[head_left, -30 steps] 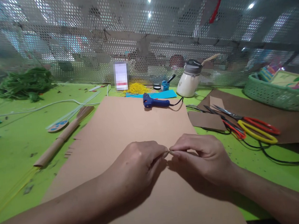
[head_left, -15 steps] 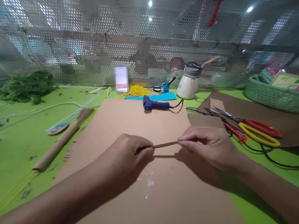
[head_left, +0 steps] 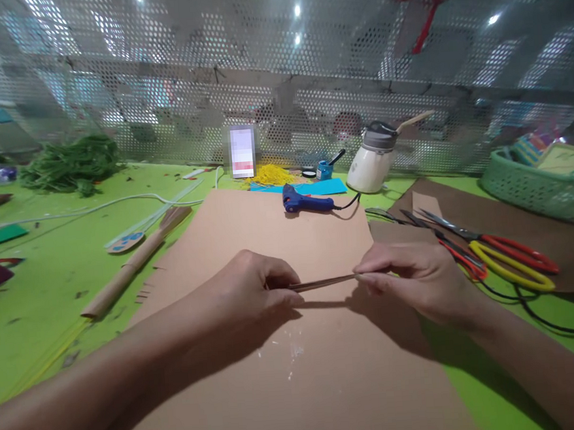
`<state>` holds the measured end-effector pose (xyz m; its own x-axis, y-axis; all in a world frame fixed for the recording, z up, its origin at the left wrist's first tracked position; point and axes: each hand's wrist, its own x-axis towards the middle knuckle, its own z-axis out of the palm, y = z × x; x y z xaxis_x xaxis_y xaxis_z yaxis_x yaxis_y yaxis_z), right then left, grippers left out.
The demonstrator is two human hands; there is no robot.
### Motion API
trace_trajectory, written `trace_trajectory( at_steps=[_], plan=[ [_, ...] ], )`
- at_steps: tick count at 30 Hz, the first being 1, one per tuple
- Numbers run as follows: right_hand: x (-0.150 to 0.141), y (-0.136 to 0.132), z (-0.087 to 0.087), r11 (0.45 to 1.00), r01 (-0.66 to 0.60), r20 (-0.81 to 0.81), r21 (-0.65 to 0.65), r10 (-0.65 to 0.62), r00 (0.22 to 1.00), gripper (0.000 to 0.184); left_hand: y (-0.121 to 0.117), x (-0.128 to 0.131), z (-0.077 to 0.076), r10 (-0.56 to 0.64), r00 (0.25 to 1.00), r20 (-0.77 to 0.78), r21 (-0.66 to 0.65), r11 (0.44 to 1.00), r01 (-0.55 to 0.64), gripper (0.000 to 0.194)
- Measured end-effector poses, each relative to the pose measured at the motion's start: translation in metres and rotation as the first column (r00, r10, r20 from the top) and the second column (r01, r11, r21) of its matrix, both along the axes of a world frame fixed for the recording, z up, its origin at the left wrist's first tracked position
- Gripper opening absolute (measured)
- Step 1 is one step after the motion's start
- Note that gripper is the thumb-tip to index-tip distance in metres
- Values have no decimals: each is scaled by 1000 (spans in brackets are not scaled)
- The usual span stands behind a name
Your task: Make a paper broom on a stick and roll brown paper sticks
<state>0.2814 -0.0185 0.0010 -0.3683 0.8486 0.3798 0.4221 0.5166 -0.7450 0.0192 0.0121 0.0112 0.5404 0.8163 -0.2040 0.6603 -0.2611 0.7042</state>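
Between my hands a thin bundle of brown paper strips (head_left: 327,282) is stretched just above a large tan paper sheet (head_left: 269,236), its shadow falling on the sheet. My left hand (head_left: 253,286) pinches the strips' left end between thumb and fingers. At the right end, the thumb and fingertips of my right hand (head_left: 409,275) grip the same strips. Beyond them, a blue hot glue gun (head_left: 310,202) lies on the far part of the sheet. Dried glue blobs (head_left: 293,352) glisten on the paper below my hands.
Scissors with red and yellow handles (head_left: 511,261) lie at right on dark brown paper, near a green basket (head_left: 535,184). A white bottle (head_left: 369,168) stands behind. At left lie a rolled paper stick (head_left: 124,272), a green string pile (head_left: 70,166) and a white cord (head_left: 133,198).
The exposed length of strips between my hands has grown slightly, with my right hand a little farther right. The whole view has shifted, so surrounding things appear farther right.
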Motion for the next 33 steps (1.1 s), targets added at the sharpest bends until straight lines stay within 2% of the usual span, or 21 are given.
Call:
trace_trajectory(
  at_steps=[7, 18, 26, 31, 33],
  plan=[
    [2, 0, 0, 999, -33, 20, 43, 32, 999, 8, 0, 1, -1, -88, 996, 34, 46, 995, 86, 26],
    [2, 1, -1, 997, -52, 30, 63, 50, 998, 8, -2, 4, 1, 5, 999, -32, 144, 990, 0, 15],
    [1, 0, 0, 997, -43, 32, 56, 41, 999, 8, -11, 7, -2, 66, 998, 1, 155, 986, -65, 20],
    [2, -1, 1, 998, -30, 52, 63, 27, 998, 8, -16, 8, -2, 67, 998, -11, 197, 978, -63, 25],
    [3, -2, 1, 997, -29, 61, 65, 25, 998, 9, -16, 7, -3, 72, 997, -20, 174, 982, -68, 23]
  ],
)
